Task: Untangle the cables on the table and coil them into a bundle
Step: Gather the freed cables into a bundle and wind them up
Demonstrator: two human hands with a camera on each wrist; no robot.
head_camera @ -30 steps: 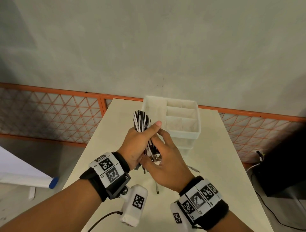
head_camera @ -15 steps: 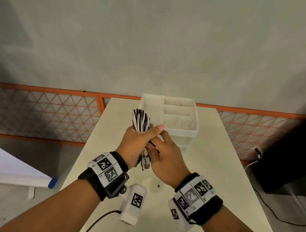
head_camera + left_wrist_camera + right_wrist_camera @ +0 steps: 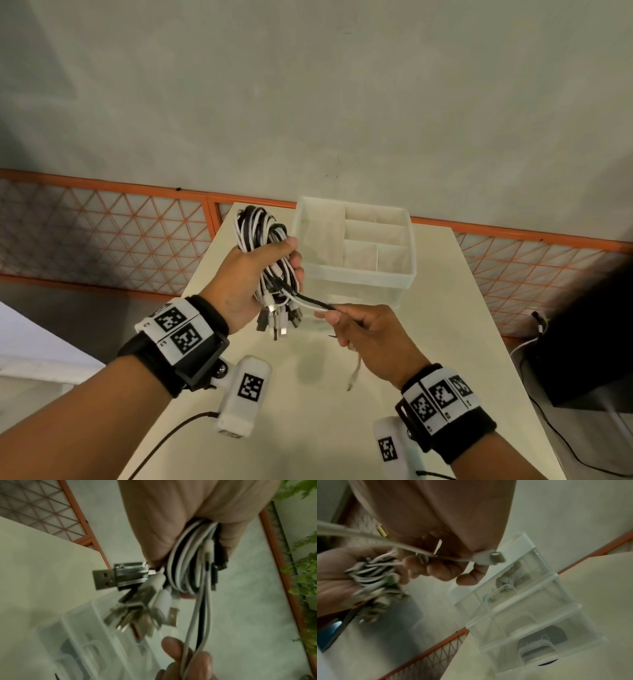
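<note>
My left hand (image 3: 260,274) grips a coiled bundle of black and white cables (image 3: 258,228) upright above the table (image 3: 445,308). Several USB plugs (image 3: 277,318) hang from the bundle's lower end, also seen close in the left wrist view as plugs (image 3: 137,601). My right hand (image 3: 356,325) pinches loose black and white strands (image 3: 310,303) that run from the bundle to the right. One white tail with a plug (image 3: 352,378) dangles below that hand. In the right wrist view the white plug (image 3: 489,558) sticks out past my curled fingers (image 3: 436,569).
A translucent plastic organiser (image 3: 356,246) with open compartments on top and drawers (image 3: 530,615) below stands on the table behind my hands. An orange mesh fence (image 3: 102,233) runs behind the table. A dark box (image 3: 582,325) with cables sits on the floor at right.
My right hand has moved away from the left to the right and down, drawing loose strands out of the bundle. The left hand has lifted the bundle slightly.
</note>
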